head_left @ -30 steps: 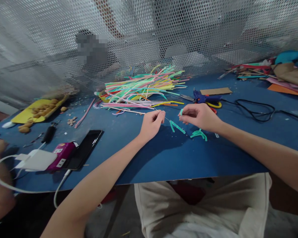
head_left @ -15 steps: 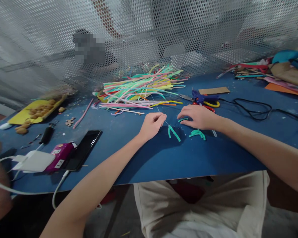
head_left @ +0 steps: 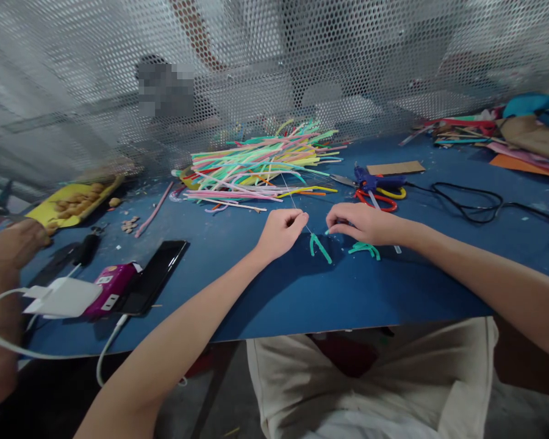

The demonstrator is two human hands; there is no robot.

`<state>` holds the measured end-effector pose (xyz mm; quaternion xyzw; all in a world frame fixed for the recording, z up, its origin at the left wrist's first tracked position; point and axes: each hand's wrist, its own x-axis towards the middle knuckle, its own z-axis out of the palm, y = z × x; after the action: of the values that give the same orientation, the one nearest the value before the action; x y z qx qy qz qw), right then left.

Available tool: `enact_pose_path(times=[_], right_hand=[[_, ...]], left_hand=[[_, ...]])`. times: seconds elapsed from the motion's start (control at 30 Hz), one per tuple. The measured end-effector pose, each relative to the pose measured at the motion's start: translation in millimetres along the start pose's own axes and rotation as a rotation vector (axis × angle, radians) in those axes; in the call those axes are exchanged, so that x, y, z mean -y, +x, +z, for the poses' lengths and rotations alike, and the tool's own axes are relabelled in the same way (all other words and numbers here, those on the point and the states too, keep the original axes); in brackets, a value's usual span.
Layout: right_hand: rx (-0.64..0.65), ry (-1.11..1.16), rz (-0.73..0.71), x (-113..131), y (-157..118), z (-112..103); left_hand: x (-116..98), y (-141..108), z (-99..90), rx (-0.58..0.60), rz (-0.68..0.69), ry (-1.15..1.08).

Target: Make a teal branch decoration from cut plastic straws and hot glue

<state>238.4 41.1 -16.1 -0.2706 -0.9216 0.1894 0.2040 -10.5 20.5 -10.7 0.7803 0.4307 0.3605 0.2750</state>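
My L hand (head_left: 279, 235) has its fingers pinched on a thin pale wire (head_left: 288, 192), forked green fuzzy stem (head_left: 321, 249) at its lower end, above blue worktop (head_left: 274, 305). R hand's (head_left: 365, 223) fingers curl nr a green bit (head_left: 327, 231); can't tell if gripped. Prob. positioning; needs steady L pinch.

At eight o'clock from the view's centre, a glossy black rectangular phone (head_left: 158, 274) lies beside a magenta plastic power block (head_left: 114, 286), with a boxy white plastic charger (head_left: 68, 297) against the block. At nine, a yellow shallow tray (head_left: 46, 210) holds rounded brown lumps (head_left: 78, 203). A grey perforated metal screen (head_left: 256, 67) spans twelve; flat orange sheet (head_left: 516, 163) lies between two and three.
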Motion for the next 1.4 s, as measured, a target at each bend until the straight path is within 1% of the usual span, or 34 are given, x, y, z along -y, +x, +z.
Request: enact_pose_path(times=[0.1, 0.23, 0.4, 0.93, 1.13, 1.4], right_hand=[[-0.022, 0.065, -0.1, 11, -2, -4], [-0.088, 0.02, -0.173, 17, -3, -3], [-0.158, -0.048, -0.168, 21, -3, 0], [-0.241, -0.06, -0.184, 23, -1, 11], [-0.248, -0.082, -0.168, 23, -1, 13], [-0.3, -0.09, -0.13, 25, 0, 17]], left_hand=[[-1, 0, -0.7, -0.004, -0.012, -0.033], [-1, 1, -1.8, -0.015, -0.005, -0.027], [-2, -1, -1.9, -0.02, -0.003, -0.011], [-4, -1, 0.8, 0.016, -0.044, -0.032], [-3, 0, 0.6, 0.013, -0.041, -0.009], [0, -1, 0.4, 0.013, -0.075, 0.0]])
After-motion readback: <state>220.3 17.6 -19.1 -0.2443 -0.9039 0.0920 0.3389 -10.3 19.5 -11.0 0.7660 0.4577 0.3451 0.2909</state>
